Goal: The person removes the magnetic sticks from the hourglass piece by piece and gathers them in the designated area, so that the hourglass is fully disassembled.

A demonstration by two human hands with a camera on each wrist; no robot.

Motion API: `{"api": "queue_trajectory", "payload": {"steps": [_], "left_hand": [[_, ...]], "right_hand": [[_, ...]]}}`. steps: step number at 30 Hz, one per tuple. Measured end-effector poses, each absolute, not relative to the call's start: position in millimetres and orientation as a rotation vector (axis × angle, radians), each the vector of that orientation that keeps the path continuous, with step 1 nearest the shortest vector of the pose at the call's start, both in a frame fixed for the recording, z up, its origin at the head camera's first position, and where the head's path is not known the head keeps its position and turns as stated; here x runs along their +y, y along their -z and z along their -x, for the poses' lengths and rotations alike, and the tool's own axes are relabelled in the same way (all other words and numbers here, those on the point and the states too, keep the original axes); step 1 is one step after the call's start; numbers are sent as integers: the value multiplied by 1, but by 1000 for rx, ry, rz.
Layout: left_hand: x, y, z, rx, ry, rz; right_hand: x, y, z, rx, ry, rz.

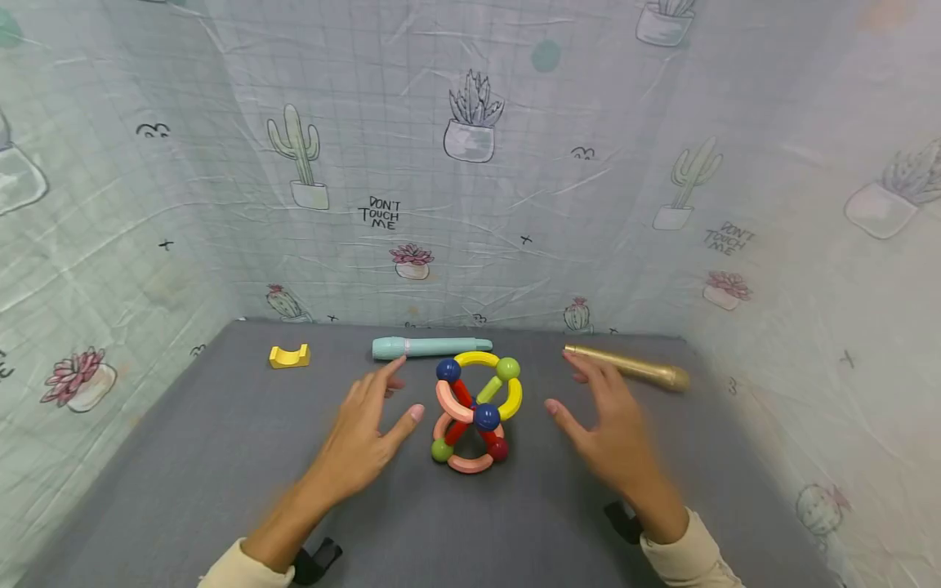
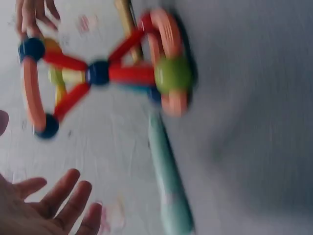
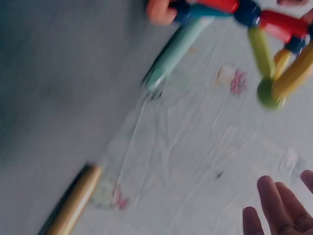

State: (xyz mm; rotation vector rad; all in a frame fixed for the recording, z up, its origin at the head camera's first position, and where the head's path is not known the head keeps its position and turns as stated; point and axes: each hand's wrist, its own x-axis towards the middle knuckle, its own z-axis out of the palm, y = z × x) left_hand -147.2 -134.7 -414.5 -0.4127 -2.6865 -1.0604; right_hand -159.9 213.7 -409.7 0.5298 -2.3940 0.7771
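A magnetic ball-and-stick toy structure stands upright on the grey table, with curved pink and yellow bars, red straight bars and blue, green and dark red balls. To its left, my left hand hovers with thumb and fingers spread, apart from the structure. On the other side my right hand is likewise spread and touches nothing. The left wrist view shows the structure's red bars beyond the loosely extended left fingers. In the right wrist view, fingers of the right hand lie below a green ball.
Behind the structure lies a mint-green microphone-shaped piece. A gold microphone-shaped piece rests at the back right, beyond the right hand. At the back left sits a small yellow cradle-shaped block. Cactus-printed cloth hangs around the table.
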Motion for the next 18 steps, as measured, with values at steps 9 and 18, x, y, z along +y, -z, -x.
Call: {"api": "queue_trajectory", "payload": {"steps": [9,18], "left_hand": [[-86,426,134,-2450,1742,246],[-56,432,133,-2134,2113,96]], "right_hand": [[174,420,150,-2351,-913,-695],[156,427,155,-2275,-956,-796]]}}
